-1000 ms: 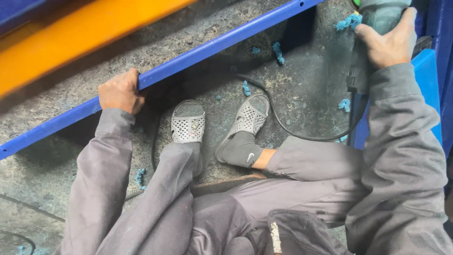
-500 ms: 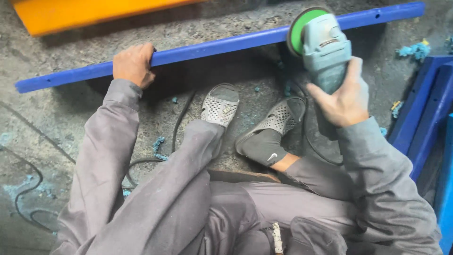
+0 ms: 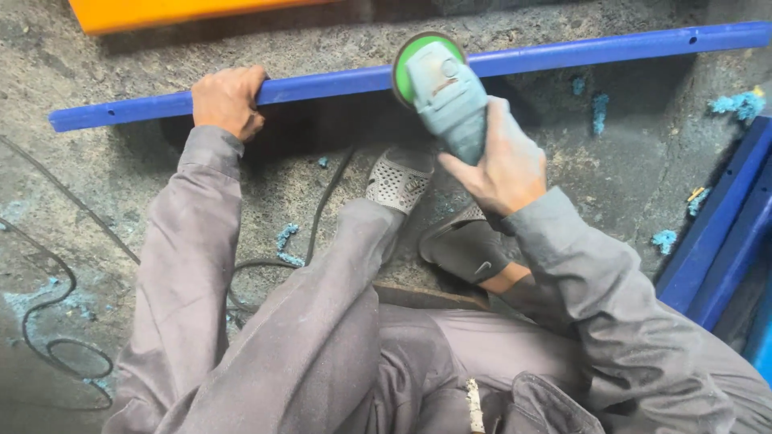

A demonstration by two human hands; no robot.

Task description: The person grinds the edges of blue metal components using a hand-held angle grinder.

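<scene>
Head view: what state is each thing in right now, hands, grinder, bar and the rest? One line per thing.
Left hand: closed around the blue bar.
Right hand: gripping the grinder body.
Angle grinder: held, green disc at the bar's edge; spinning cannot be told.
Blue bar: lying across the floor, steadied.
Power cord: slack on the floor.
Blue shavings: scattered loose.

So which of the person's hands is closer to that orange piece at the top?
Left. The left hand grips the blue bar just below the orange piece. The right hand holds the grinder lower and further right, on the near side of the bar.
</scene>
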